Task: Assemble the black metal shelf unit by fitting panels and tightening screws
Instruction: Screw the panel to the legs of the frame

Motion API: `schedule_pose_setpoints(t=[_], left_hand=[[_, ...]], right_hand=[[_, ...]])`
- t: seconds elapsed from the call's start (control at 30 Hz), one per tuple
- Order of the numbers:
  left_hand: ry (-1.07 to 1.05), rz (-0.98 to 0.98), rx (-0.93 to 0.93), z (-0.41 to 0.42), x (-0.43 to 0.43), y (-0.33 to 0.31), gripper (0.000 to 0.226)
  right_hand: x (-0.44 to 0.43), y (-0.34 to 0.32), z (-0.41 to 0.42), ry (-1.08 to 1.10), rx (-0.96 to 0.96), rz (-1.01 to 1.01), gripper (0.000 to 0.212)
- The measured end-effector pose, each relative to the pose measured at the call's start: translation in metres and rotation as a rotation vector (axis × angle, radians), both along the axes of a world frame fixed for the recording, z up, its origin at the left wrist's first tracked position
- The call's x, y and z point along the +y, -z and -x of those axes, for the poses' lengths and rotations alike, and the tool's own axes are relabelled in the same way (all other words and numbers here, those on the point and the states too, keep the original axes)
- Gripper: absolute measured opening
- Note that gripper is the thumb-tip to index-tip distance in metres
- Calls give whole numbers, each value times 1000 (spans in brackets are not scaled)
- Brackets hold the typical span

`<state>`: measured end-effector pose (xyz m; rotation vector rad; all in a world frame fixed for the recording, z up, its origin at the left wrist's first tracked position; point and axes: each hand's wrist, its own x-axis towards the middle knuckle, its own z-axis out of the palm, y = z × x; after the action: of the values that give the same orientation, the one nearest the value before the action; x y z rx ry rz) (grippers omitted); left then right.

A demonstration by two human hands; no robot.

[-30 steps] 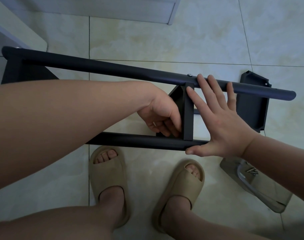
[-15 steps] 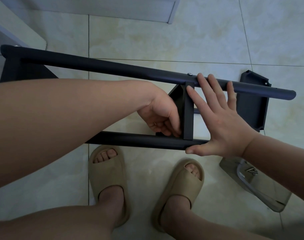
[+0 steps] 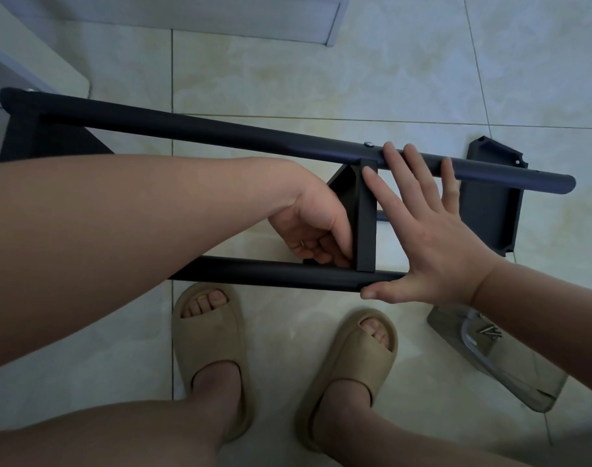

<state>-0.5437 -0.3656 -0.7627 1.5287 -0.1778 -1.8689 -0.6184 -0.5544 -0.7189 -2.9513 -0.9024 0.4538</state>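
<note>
The black shelf frame [image 3: 254, 273] is seen across the tiled floor [image 3: 288, 62], with an upright panel [image 3: 365, 224] set between its two tubes and a loose panel [image 3: 486, 207] lying behind its right end. The right hand [image 3: 432, 251] is laid flat, fingers spread, against the upright panel and both tubes. The left hand [image 3: 313, 227] is curled at that panel's lower left corner, and whether anything is pinched cannot be told; screws [image 3: 488, 330] are seen in a clear bag [image 3: 510, 369] nearby.
</note>
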Motion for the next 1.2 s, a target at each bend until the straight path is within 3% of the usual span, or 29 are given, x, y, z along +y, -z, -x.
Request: schedule_pose_setpoints(t=[0.6,0.8,1.2], left_hand=[[-11,14,7,0,0,1,9],[-3,13,-18,-1,2,-1,19],[-17,9,4,0,0,1,6]], right_hand=[[0,-1,0,1,6,-5,130],[0,-1,0,2,3,-13,130],[0,1,0,0,-3,-17,129]])
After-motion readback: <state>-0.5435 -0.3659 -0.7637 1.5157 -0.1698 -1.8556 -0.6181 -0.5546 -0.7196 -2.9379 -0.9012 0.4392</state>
